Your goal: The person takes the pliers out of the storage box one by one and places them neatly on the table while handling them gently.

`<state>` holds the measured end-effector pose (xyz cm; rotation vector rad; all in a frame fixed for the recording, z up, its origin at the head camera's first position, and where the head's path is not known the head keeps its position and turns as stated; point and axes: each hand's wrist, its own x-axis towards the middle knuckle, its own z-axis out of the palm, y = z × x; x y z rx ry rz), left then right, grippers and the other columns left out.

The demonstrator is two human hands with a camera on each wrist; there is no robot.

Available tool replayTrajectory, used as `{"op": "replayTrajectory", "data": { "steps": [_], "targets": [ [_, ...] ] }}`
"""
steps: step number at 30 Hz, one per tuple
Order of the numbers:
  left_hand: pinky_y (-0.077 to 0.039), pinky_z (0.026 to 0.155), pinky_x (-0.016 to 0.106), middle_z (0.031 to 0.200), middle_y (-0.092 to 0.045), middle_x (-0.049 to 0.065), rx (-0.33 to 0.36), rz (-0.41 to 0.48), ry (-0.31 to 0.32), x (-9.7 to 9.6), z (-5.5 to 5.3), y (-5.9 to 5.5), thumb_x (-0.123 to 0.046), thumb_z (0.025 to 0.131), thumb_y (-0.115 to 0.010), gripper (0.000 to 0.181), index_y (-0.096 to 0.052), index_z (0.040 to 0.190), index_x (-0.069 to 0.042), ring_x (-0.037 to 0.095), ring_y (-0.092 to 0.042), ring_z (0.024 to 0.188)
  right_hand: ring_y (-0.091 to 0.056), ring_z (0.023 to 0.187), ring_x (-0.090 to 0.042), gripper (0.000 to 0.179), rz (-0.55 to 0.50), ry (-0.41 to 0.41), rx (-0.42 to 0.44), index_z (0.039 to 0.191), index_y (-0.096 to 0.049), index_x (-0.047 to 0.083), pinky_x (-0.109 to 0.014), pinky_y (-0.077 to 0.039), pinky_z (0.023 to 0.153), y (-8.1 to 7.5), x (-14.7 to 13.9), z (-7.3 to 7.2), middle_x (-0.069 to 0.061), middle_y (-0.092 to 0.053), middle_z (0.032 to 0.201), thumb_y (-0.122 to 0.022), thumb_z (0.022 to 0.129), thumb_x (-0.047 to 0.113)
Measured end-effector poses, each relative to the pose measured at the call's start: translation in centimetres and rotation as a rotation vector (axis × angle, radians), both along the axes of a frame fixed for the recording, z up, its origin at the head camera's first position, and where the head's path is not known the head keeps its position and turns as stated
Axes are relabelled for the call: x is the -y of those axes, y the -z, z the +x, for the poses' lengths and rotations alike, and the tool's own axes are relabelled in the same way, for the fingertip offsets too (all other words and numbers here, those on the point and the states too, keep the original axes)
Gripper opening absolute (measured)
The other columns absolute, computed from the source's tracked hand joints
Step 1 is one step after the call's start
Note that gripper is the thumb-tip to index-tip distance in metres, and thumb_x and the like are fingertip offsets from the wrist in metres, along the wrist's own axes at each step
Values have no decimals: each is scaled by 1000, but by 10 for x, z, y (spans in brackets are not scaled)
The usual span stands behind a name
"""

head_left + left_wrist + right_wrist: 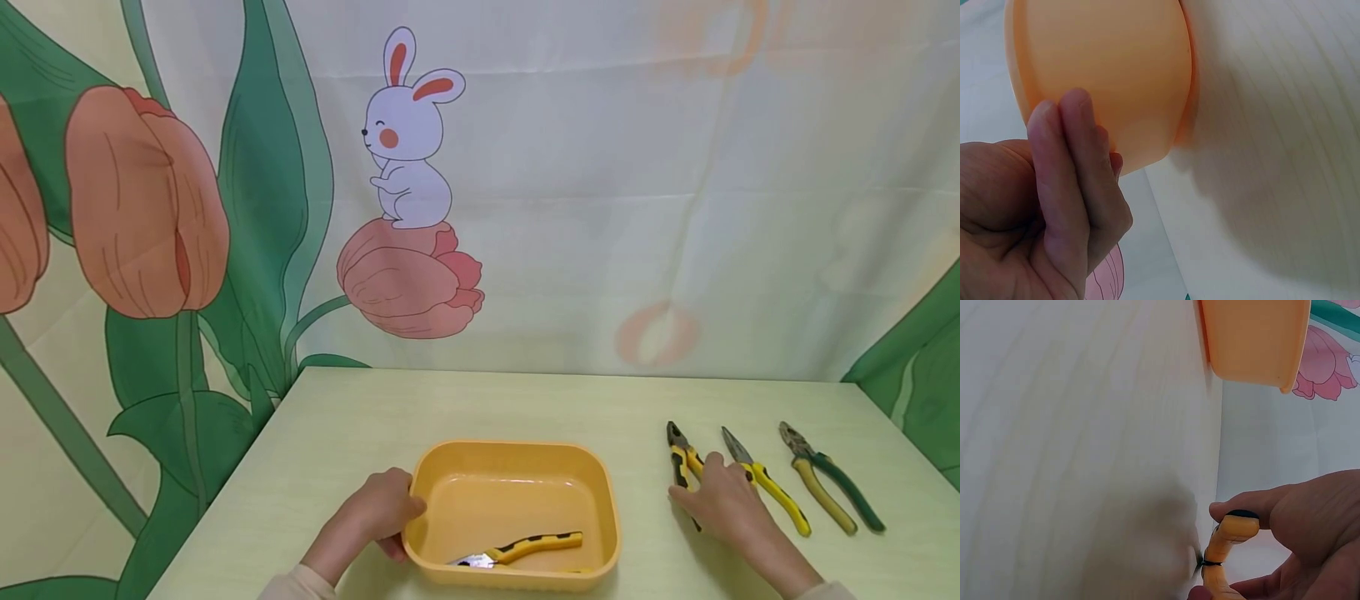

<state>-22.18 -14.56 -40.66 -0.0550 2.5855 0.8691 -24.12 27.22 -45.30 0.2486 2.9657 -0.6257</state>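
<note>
My left hand (386, 507) holds the left side of a yellow-orange plastic bin (517, 460), thumb over the rim and fingers against the outer wall (1116, 81). Inside the bin lies a pair of pliers (538, 546) with yellow and black handles; the near wall hides part of it. To the right of the bin, my right hand (723, 504) grips black-and-yellow-handled pliers (678, 462) on the table, their dark jaws pointing away from me. In the right wrist view, the thumb and fingers close around the yellow handle (1238, 530).
Right of my right hand lie needle-nose pliers (780, 496) with yellow handles. Beyond them are pliers with one green and one tan handle (823, 487). A pale wood-look table (525, 404) carries everything, and a printed curtain (562, 208) hangs behind its far edge.
</note>
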Motion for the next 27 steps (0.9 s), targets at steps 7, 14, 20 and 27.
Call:
{"op": "replayTrajectory", "data": {
  "steps": [7, 14, 20, 27],
  "targets": [
    [-55, 44, 25, 67, -65, 11, -4, 14, -2, 0, 1, 1, -10, 93, -53, 9, -58, 94, -4, 14, -62, 43, -51, 76, -32, 69, 25, 6, -2, 115, -39, -19, -37, -46, 59, 0, 2, 0, -38, -49, 101, -69, 87, 36],
    [-55, 44, 26, 67, -66, 12, -13, 29, -6, 0, 2, 1, -9, 93, -52, 9, -58, 93, -3, 14, -62, 43, -52, 76, -32, 70, 41, 40, 30, 117, -38, -18, -37, -46, 59, 1, 5, -1, -38, -47, 102, -69, 86, 37],
    [-55, 44, 25, 67, -66, 11, 1, 16, -4, 0, 1, 0, -10, 93, -53, 9, -58, 96, -3, 14, -62, 43, -52, 76, -32, 72, 55, 52, 47, 118, -37, -19, -38, -47, 60, 3, 6, -2, -38, -46, 103, -68, 86, 38],
    [-54, 45, 24, 68, -66, 11, 6, -6, -8, -1, 1, -2, -11, 94, -54, 10, -59, 97, -4, 14, -62, 44, -52, 74, -31, 71, 70, 45, 30, 118, -37, -18, -37, -46, 58, 4, 6, -1, -36, -47, 101, -68, 86, 38]
  ]
}}
